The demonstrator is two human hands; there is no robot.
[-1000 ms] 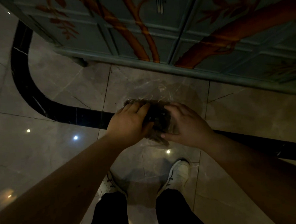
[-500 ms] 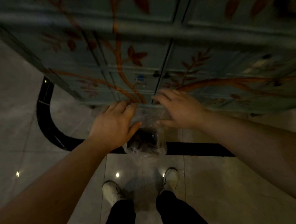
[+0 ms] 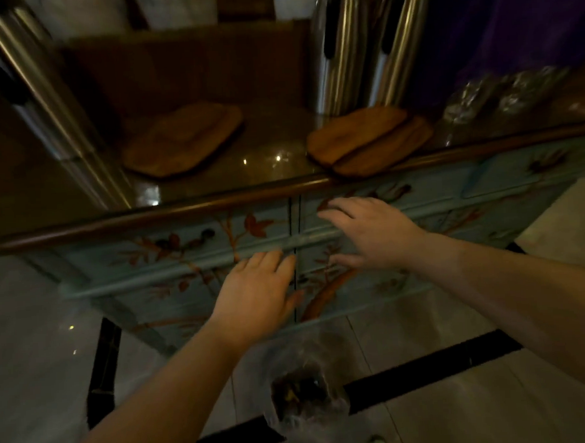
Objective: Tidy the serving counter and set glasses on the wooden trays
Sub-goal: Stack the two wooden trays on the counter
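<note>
Two groups of wooden trays lie on the glossy counter top [image 3: 264, 161]: one tray [image 3: 183, 139] left of centre, and a pair of overlapping trays [image 3: 368, 139] at the right near the front edge. My left hand [image 3: 257, 294] and my right hand [image 3: 369, 231] hover in front of the painted cabinet face, fingers spread, nothing in them. A clear plastic bag [image 3: 303, 390] with dark scraps inside rests on the floor below my hands. Glassware wrapped in clear film [image 3: 501, 95] stands at the counter's far right, blurred.
Tall steel flasks stand on the counter: one [image 3: 40, 95] at the left, two [image 3: 366, 48] behind the right trays. The blue cabinet [image 3: 184, 261] has painted branches and a brown wooden rim. A black band curves across the marble floor [image 3: 427, 360].
Both hands let go of the plastic bag, which now lies on the floor. The hands rose and the view lifted from the floor to the counter top.
</note>
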